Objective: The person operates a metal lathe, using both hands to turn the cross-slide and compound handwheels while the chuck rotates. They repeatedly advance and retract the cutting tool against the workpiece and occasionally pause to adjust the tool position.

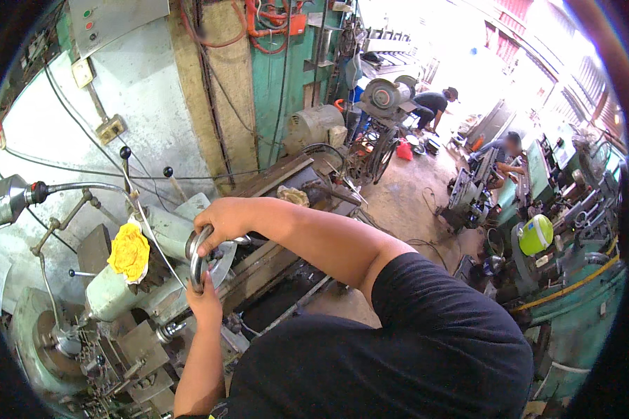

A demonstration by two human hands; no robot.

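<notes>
Both my hands are on a shiny metal handwheel point(196, 271) at the end of a pale green lathe tailstock point(112, 293). My right hand point(223, 218) grips the top of its rim, the arm reaching across from the right. Lower on the rim, my left hand point(204, 297) holds on with its thumb up along the metal; its other fingers are mostly hidden. A crumpled yellow cloth point(128, 253) lies on top of the tailstock, left of the wheel.
A flexible-neck lamp point(8, 201) and ball-topped levers point(125, 153) stand at left. The lathe's chuck end point(45, 342) and tool carriage point(129, 356) are lower left. A bench grinder point(384, 94) stands beyond the bed. Two people point(435, 103) work farther off, near a green container point(536, 234).
</notes>
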